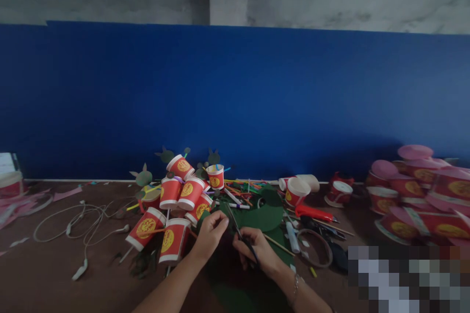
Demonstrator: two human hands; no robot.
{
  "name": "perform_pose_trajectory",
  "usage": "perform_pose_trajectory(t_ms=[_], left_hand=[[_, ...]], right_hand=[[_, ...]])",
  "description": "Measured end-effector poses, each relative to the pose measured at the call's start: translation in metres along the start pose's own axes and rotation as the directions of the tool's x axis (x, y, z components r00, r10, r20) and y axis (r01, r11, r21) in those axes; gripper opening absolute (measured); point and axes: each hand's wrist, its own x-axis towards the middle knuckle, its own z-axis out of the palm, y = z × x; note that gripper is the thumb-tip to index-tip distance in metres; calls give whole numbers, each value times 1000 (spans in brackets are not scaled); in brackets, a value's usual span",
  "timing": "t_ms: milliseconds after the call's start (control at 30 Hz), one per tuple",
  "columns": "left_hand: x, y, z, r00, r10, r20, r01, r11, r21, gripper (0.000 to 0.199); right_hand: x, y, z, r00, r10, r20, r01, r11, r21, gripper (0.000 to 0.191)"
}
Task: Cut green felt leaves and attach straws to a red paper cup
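My right hand (255, 249) is wrapped round the black handles of a pair of scissors (234, 220). Their blades point up and away, toward my left hand. Close beside them, my left hand (212, 231) has its thumb and fingers pinched together on a small piece of dark green paper (229, 232), partly hidden by the fingers and hard to make out against the dark background. Larger green sheets (264, 217) lie under and behind both hands. Just left of my left hand, red paper cups (175, 240) with yellow emblems are heaped together.
Tangled white earphones (86, 234) lie at the left. To the right are a glue stick (293, 237), a tape roll (323, 261), a red glue gun (314, 212) and a wooden stick (279, 244). Pink-trimmed cups (407, 188) pile up farther right. A blue panel (235, 98) stands behind the table.
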Motion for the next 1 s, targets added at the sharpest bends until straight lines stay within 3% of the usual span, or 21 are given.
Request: perform_pose_trajectory(t_ms=[400,700,800,933,1000], left_hand=[[3,2,-3,998,-57,23,57,998,21,23],[5,-7,-2,993,-118,19,117,992,48,26],[6,-13,-3,992,-123,3,123,991,55,28],[8,-17,-1,993,-116,-17,117,991,72,23],[7,-18,0,994,-108,-4,108,991,83,17]], right_hand=[[0,3,-9,997,38,62,-37,999,-19,31],[1,-2,-23,987,129,100,-114,983,-141,29],[6,3,-24,992,127,23,-124,985,-119,29],[13,9,-24,977,24,-213,-29,999,-18,29],[14,10,-25,962,-8,-272,9,1000,4,29]])
